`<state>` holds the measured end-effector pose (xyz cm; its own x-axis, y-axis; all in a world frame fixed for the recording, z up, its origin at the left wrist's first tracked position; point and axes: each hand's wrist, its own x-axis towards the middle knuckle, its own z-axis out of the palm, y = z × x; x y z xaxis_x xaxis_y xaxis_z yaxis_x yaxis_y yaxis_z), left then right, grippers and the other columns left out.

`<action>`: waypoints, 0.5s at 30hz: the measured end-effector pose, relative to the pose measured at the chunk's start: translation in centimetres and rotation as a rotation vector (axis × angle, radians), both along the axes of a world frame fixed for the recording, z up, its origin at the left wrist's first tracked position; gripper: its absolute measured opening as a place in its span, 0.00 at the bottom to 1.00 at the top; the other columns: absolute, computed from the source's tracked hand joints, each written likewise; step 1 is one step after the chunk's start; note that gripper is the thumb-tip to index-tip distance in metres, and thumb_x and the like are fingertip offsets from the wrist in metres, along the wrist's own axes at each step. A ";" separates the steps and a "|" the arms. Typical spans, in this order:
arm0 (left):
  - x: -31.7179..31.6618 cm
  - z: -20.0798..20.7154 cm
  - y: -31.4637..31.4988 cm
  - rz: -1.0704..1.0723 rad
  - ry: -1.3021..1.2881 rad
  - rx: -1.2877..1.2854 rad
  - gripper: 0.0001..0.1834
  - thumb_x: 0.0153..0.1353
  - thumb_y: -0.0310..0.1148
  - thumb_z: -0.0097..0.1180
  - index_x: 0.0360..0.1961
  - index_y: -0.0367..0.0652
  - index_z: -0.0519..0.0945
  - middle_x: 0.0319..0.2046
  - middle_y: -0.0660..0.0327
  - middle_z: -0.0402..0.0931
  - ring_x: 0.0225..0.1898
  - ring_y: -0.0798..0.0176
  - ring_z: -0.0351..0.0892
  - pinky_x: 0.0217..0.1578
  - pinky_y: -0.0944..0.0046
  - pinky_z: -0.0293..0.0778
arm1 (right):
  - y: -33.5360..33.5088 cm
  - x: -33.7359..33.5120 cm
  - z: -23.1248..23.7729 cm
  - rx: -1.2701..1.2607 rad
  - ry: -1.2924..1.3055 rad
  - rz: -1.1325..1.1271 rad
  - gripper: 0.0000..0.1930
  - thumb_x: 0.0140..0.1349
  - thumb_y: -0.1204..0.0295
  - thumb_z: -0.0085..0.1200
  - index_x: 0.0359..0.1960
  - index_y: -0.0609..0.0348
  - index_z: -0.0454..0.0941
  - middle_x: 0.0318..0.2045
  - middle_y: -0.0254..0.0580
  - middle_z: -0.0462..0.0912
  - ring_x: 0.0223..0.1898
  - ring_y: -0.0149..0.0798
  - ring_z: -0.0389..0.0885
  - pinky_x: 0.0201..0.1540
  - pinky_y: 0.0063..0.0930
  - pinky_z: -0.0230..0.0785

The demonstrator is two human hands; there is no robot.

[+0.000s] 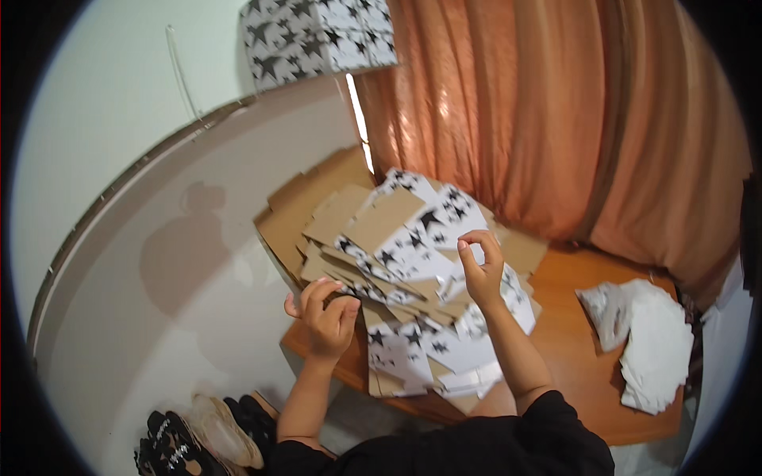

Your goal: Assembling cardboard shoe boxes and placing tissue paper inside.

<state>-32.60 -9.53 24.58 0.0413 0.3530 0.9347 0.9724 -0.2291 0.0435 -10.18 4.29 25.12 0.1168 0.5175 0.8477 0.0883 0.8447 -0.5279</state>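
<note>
A loose pile of flat cardboard box blanks (386, 223), brown on one side and white with black stars on the other, lies on the wooden table in front of me. My left hand (324, 321) is raised at the pile's left edge, its fingers curved and apart from the thumb. Over the right part of the pile is my right hand (484, 270), its thumb and forefinger bent toward each other with a small gap. I see nothing held in either hand. Whether the left fingertips touch the nearest blanks, I cannot tell.
White folded sheets (657, 349) and a clear plastic bag (607, 316) lie on the table (567, 397) at right. An orange curtain (508, 103) hangs behind. A star-patterned box (317, 40) stands on the ledge at the back. Several shoes (218, 432) are at lower left.
</note>
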 end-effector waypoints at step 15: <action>8.2 -18.2 3.8 -0.044 -0.104 -0.520 0.12 0.50 0.34 0.59 0.37 0.52 0.76 0.39 0.68 0.72 0.47 0.63 0.69 0.52 0.42 0.50 | -10.9 11.4 -19.8 -0.555 -0.165 -0.094 0.04 0.54 0.76 0.55 0.27 0.64 0.77 0.25 0.40 0.77 0.27 0.31 0.74 0.32 0.23 0.66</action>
